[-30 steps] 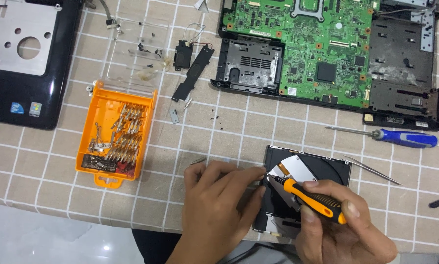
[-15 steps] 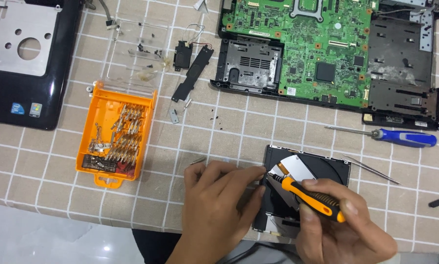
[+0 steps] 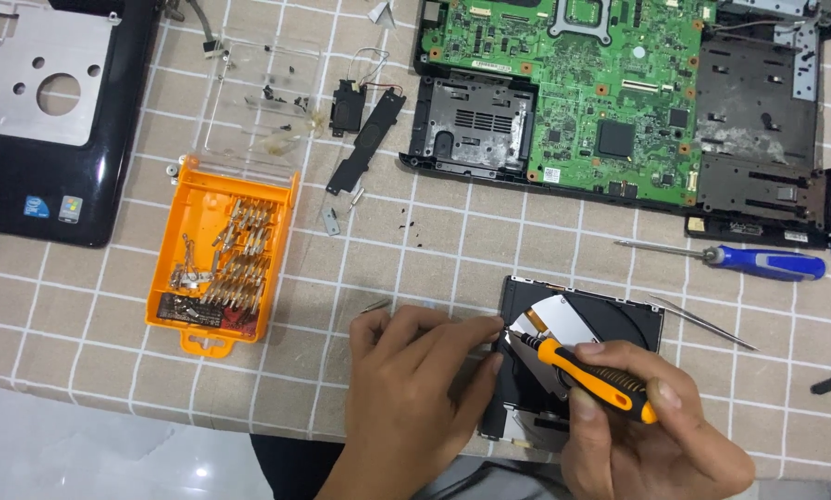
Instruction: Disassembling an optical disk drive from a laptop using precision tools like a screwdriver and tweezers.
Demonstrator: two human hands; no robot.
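Nothing much has moved since a second ago: both my hands stay on the opened hard drive [image 3: 610, 324] at the near edge of the table [image 3: 434, 241]. My right hand [image 3: 651, 435] is clamped around the orange-and-black screwdriver [image 3: 587, 375], whose tip points up and left onto the drive's shiny disc near the left hand's fingertips. My left hand [image 3: 415, 389] rests flat against the drive's left edge, fingers together and pressing on the casing; I think it pinches nothing, but the fingertips are partly hidden. Left of that hand sits an orange case of bits [image 3: 221, 264]. Beyond the right hand lie a blue-handled screwdriver [image 3: 758, 262] and thin tweezers [image 3: 702, 321], and further off a stripped laptop with its green circuit board [image 3: 610, 93].
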